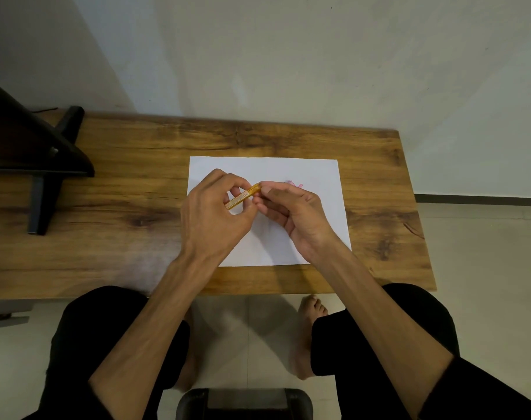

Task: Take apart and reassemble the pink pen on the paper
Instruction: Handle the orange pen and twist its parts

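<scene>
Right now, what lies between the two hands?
In the head view, an orange-looking pen barrel spans from the left hand to the right hand, above the paper.

- The one camera sat on my head, looking forward and steeply down; it was a wide-angle view
- It took in the wooden table [106, 225] close below, my knees, the floor, and the wall beyond

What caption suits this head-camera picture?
Both hands, left and right, grip a pen barrel above white paper.
</scene>
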